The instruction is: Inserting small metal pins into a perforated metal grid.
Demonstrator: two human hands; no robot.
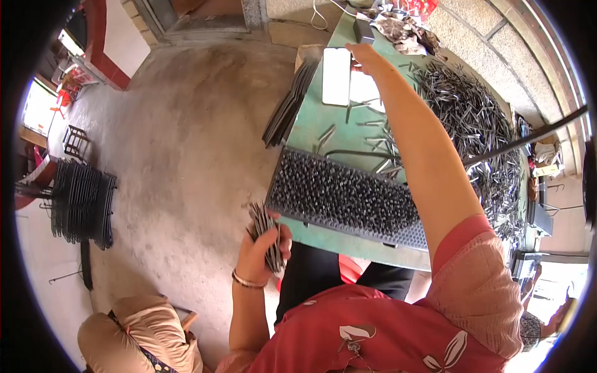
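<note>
My left hand (258,245) is closed round a bundle of thin dark metal strips (268,239), held off the table's near left edge. Stretched to the far end of the table, my right hand (365,57) grips the upper right edge of a phone (336,78) with a bright white screen; its fingers are partly hidden. Between my arms a long black tray (413,237) lies along the near edge of the table, densely filled with small dark upright pieces. Its right end shows bare holes. My right forearm passes over the tray's right side.
The green table (311,127) carries a large heap of loose dark strips (472,118) on the right and a bent rod (354,153). Dark flat panels (292,102) lean at its left edge. Another person's legs (143,332) are at lower left; stacked black racks (81,199) stand left.
</note>
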